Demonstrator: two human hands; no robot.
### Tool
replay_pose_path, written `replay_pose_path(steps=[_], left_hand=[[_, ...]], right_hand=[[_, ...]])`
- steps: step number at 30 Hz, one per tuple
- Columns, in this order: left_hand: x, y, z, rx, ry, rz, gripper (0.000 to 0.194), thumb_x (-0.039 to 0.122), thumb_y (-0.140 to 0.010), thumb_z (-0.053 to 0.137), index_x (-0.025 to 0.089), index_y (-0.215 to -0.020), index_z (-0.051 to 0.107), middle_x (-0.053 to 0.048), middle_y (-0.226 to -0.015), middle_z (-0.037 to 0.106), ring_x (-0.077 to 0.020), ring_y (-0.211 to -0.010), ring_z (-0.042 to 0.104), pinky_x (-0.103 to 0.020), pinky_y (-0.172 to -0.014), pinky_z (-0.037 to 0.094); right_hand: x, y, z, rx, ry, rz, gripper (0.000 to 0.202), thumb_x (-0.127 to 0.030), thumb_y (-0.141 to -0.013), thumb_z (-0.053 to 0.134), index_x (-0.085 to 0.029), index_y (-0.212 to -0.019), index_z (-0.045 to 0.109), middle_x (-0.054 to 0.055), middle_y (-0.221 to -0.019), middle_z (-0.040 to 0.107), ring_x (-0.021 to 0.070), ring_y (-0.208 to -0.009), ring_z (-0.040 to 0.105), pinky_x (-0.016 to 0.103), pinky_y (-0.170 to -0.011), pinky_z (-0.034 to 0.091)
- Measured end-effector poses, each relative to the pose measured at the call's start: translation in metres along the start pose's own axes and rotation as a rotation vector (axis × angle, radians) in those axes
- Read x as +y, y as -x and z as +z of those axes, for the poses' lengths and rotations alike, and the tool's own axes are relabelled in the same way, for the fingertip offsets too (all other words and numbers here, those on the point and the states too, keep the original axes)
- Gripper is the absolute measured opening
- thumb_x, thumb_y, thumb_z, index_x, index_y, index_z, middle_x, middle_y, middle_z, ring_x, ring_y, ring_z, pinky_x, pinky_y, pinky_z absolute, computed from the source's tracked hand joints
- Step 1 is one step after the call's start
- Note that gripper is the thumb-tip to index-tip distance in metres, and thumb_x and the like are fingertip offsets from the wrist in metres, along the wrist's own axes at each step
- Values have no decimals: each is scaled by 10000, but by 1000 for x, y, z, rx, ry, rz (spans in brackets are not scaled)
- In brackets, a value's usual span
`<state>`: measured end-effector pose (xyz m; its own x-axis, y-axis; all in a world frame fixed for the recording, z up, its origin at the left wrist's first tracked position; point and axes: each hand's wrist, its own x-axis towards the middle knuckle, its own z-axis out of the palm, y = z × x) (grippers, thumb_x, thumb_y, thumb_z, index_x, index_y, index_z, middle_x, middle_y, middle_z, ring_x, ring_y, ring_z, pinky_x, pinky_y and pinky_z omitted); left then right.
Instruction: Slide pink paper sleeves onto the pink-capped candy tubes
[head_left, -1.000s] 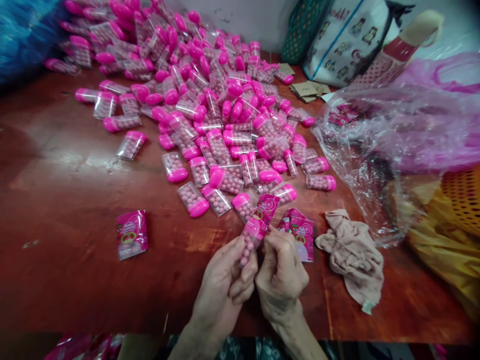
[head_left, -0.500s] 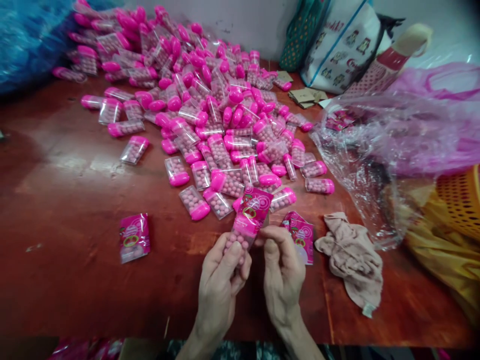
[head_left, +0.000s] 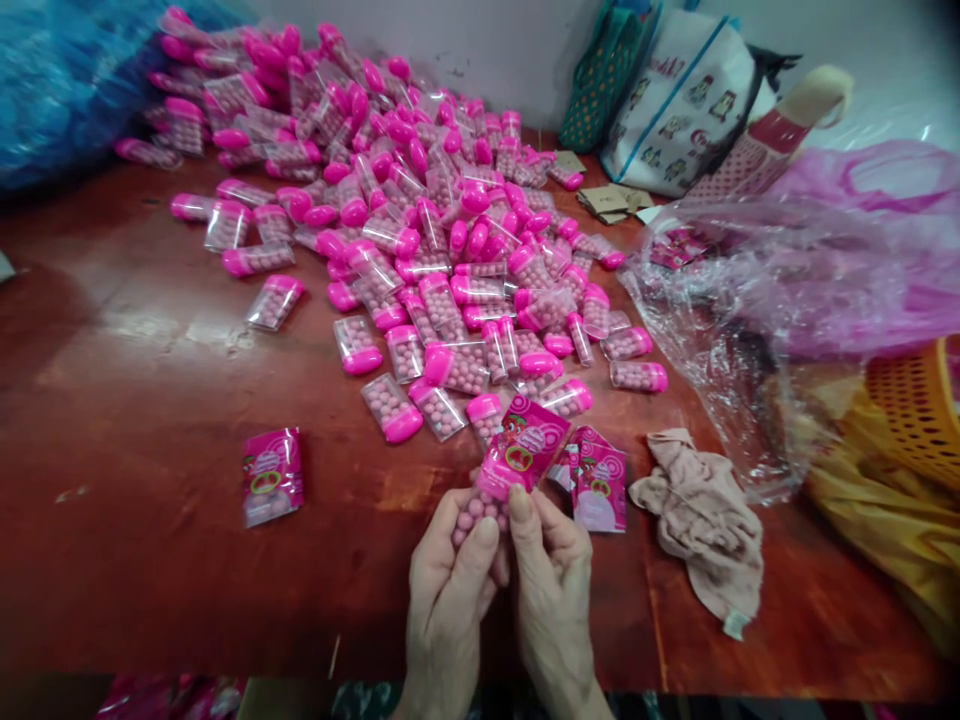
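Note:
Near the table's front edge, my left hand is closed round a clear candy container full of small pink balls. A printed pink wrapper covers its far end and sticks out beyond the fingertips. My right hand pinches the wrapper's near edge between thumb and fingers, against the container. The container's base and the fingers behind it are hidden. Just right of my hands lie several flat printed wrappers, overlapping. Off to the left, a wrapped container or sleeve lies by itself on the table.
A large heap of pink-capped candy containers spreads over the red-brown table. A crumpled beige cloth lies at right, near clear plastic film and a yellow basket. Bags stand at the back; blue plastic sits far left.
My right hand has moved left and its thumb now presses on the wrapper. The wrapper's far end has tilted to the right. My left hand keeps its hold on the container.

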<state>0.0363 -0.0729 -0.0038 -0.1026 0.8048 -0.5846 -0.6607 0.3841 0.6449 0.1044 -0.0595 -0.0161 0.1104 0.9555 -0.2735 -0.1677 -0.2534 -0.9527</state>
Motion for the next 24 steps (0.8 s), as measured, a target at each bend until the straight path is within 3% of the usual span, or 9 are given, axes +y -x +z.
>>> replay_pose_path(steps=[6,9,11,14,17,20,22,24], left_hand=[[-4,-6,1,0,40,-32,141,316,-739,662,189,-751,602,53,-624,477,-29,-462,385,-98,-392,304],[-6,-8,-2,46,-36,4,198,347,-722,670,210,-864,647,6,-748,594,-78,-568,504,-138,-463,393],[-2,-9,-8,83,-175,83,256,356,-703,683,203,-909,671,-33,-828,638,-138,-711,562,-190,-590,452],[11,-13,-18,56,-422,273,263,363,-688,690,167,-863,696,-52,-760,656,-168,-692,567,-217,-615,454],[27,-18,-22,-12,-411,405,322,368,-669,706,159,-913,685,-55,-784,671,-176,-721,588,-230,-665,463],[36,-19,-12,-177,-283,223,303,361,-660,716,146,-873,689,-57,-726,675,-152,-585,568,-248,-547,476],[38,-17,-1,-223,-214,118,247,356,-676,704,142,-799,702,-49,-649,664,-120,-473,512,-221,-427,429],[38,-14,9,-229,-169,96,228,366,-691,688,152,-768,710,-46,-643,665,-110,-450,500,-198,-372,386]], right_hand=[[2,0,0,-10,-36,9,193,-355,-846,550,-182,-873,632,-30,-625,526,93,-550,482,179,-494,436],[0,1,-2,-59,80,-84,217,-333,-844,551,-190,-993,618,29,-808,624,147,-703,595,254,-650,516],[-2,2,-6,-48,160,-120,224,-314,-871,506,-186,-1031,598,64,-918,638,178,-826,618,297,-755,517],[-9,4,-14,-54,170,-115,217,-293,-911,433,-190,-1056,557,66,-912,650,170,-818,637,281,-744,527],[-18,7,-20,-206,160,-155,186,-269,-931,395,-200,-996,555,29,-802,649,139,-703,640,243,-679,529],[-22,10,-26,-297,247,-227,195,-265,-928,408,-198,-1020,566,18,-748,641,137,-669,632,228,-645,522],[-19,13,-27,-248,288,-297,230,-298,-901,470,-200,-1083,571,33,-794,657,148,-697,644,216,-617,527],[-11,17,-22,-107,296,-385,295,-346,-872,515,-201,-1121,577,46,-832,669,159,-710,658,205,-584,533]])
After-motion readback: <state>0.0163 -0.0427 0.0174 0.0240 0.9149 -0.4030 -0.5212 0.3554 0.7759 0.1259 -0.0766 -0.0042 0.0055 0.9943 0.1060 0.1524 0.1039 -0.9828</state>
